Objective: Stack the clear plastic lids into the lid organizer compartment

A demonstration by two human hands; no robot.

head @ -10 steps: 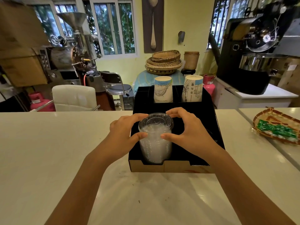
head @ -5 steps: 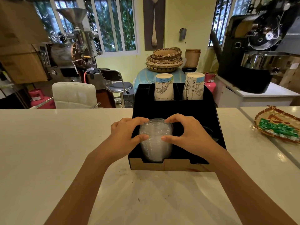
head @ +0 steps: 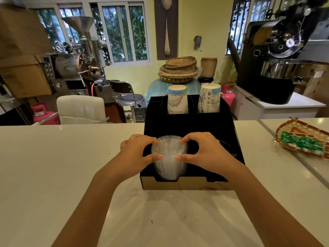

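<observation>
We see both hands closed around a stack of clear plastic lids point(head: 169, 157); the left hand point(head: 135, 154) pinches it from one side, thumb low and forefinger curled over the top edge, and the right hand point(head: 204, 152) mirrors that hold from the other side. Between the two grips the stack stands upright, its lower part sunk in the front left compartment of the black lid organizer point(head: 188, 125); its foot shows through the notch in the organizer's pale cardboard front wall, just below the thumbs. Beyond the grip, at the organizer's back, two printed paper cup stacks point(head: 178, 99) stand upside down in separate slots; to the right of the right hand's knuckles a dark round opening shows in the neighbouring compartment, though we cannot tell what it holds. The organizer sits on a pale counter point(head: 53, 166); well off to the right of the grip a woven basket point(head: 302, 139) holds green packets.
</observation>
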